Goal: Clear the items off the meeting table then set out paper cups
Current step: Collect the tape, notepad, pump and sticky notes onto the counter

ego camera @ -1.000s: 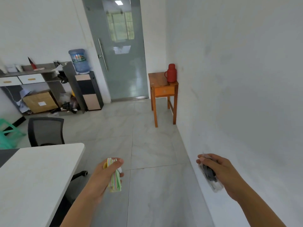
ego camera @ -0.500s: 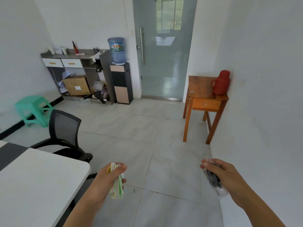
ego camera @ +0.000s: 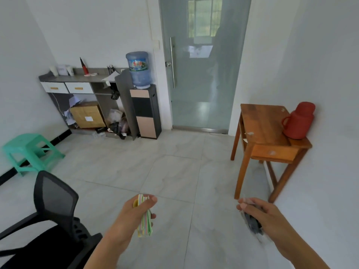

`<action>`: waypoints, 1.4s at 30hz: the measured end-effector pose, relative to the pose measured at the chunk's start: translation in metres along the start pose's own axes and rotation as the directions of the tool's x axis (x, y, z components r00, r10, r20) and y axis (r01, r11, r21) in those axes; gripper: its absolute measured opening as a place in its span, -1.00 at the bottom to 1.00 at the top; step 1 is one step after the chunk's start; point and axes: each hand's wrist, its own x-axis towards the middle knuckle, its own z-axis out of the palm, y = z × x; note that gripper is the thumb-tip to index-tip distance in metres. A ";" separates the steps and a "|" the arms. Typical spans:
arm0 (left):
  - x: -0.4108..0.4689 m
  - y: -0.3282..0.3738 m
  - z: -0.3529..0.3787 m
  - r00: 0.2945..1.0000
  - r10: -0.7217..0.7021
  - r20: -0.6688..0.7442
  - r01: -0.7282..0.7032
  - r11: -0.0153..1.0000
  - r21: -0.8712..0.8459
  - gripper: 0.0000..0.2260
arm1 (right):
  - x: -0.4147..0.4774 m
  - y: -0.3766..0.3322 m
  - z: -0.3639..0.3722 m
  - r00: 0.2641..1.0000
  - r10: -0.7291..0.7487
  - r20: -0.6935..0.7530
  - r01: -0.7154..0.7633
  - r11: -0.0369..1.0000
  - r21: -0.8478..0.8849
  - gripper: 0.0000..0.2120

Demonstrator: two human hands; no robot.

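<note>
Wooden side table (ego camera: 266, 129) nearer than before | left grip (ego camera: 134, 216) grasps pastel pad (ego camera: 144, 220) | right grip (ego camera: 262, 214) grasps dark packet (ego camera: 252, 224)

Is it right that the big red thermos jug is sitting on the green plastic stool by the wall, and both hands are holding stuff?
Not quite. In the head view the red thermos jug stands on the small wooden side table by the right wall, not on the green plastic stool. The rest holds: the left hand grips a pastel paper stack and the right hand a clear bag of dark things.

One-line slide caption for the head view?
Left hand carries pastel notes, right hand a clear bag, toward the wooden side table.
</note>
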 end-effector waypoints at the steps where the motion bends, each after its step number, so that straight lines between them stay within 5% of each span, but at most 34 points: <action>1: 0.018 0.007 0.000 1.000 -0.007 0.016 0.007 1.000 0.003 -0.55 | 0.020 -0.005 0.003 1.000 0.009 0.001 -0.009 1.000 0.008 -0.90; 17: 0.330 0.118 -0.068 0.964 -0.013 -0.267 -0.003 0.998 -0.058 -0.36 | 0.444 -0.169 0.124 0.957 -0.075 0.281 0.112 0.987 -0.118 -0.92; 23: 0.406 0.119 -0.136 0.912 -0.117 -0.394 0.067 0.988 -0.138 -0.04 | 0.554 -0.209 0.218 0.900 -0.011 0.437 0.097 0.980 -0.174 -0.93; 37: 0.675 0.235 -0.338 0.901 -0.089 -0.425 0.017 0.985 -0.170 -0.54 | 0.770 -0.350 0.453 0.886 -0.038 0.461 0.141 0.971 -0.192 -0.91; 42: 0.748 0.253 -0.411 0.901 -0.138 -0.411 0.065 0.980 -0.186 -0.55 | 0.840 -0.378 0.542 0.861 0.025 0.509 0.097 0.973 -0.211 -0.90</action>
